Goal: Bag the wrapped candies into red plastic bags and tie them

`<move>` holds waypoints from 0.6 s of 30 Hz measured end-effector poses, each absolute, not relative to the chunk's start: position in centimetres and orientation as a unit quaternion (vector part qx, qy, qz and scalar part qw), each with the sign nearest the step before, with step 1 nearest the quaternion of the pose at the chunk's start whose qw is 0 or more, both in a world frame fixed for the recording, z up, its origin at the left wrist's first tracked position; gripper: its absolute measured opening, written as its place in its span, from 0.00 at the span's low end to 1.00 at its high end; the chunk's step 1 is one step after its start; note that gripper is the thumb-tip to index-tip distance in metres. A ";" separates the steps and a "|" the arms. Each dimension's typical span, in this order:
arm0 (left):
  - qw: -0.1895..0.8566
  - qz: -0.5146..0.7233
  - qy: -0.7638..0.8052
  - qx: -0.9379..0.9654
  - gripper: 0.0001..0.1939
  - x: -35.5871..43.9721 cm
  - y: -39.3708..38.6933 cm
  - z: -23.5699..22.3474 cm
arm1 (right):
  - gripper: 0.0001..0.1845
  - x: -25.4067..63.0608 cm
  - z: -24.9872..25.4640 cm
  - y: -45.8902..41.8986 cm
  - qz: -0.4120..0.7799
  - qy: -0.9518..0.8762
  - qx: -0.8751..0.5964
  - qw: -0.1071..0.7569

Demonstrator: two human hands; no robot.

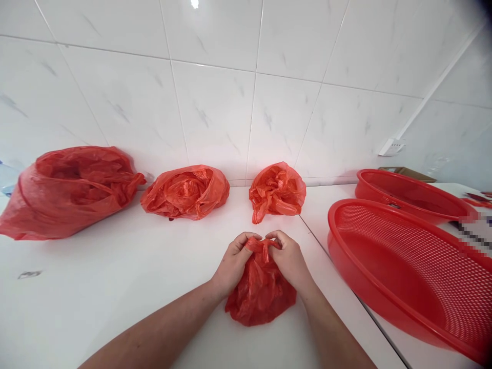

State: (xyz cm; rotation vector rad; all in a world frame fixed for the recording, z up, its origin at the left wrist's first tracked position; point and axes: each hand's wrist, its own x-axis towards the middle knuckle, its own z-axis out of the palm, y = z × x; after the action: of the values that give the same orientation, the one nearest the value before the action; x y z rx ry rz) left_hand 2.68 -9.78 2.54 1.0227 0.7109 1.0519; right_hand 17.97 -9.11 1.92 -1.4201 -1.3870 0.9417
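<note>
A small red plastic bag (261,294) lies on the white table in front of me, its top gathered into a knot or twist. My left hand (233,261) pinches the gathered plastic from the left, thumb and fingers closed on it. From the right, my right hand (290,259) grips the other side of the same top in a pinch. A short strip of plastic stands up between the two hands. What the bag contains is hidden by the red film.
Along the tiled wall sit a large red bag (73,192), a mid-sized red bag (186,192) and a tied red bag (277,189). At right are a red perforated basket (388,277) and another red basket (415,195) behind it. A seam (361,302) runs between table surfaces.
</note>
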 end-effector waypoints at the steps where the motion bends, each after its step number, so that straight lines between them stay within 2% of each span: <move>1: 0.677 0.468 0.317 0.472 0.12 2.7 -9.9 2.6 | 0.08 17.8 1.8 -9.1 0.367 -0.556 -0.589 0.458; 5: 0.646 0.471 0.320 0.509 0.12 2.8 -9.9 2.7 | 0.12 17.6 1.9 -9.0 0.376 -0.548 -0.572 0.481; 9: 0.619 0.479 0.335 0.525 0.11 2.6 -9.8 2.4 | 0.18 18.0 2.7 -9.2 0.479 -0.534 -0.506 0.480; 14: 0.570 0.485 0.351 0.563 0.11 2.4 -9.7 2.1 | 0.13 18.7 3.0 -9.5 0.600 -0.480 -0.404 0.497; 18: 0.455 0.539 0.361 0.610 0.11 2.3 -9.6 1.9 | 0.13 19.3 2.5 -9.1 0.585 -0.425 -0.388 0.572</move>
State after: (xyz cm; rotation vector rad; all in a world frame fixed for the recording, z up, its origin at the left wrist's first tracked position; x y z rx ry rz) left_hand 2.29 -9.64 1.87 1.5047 0.8913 1.3285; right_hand 19.31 -9.14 2.53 -0.9098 -0.9966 1.3719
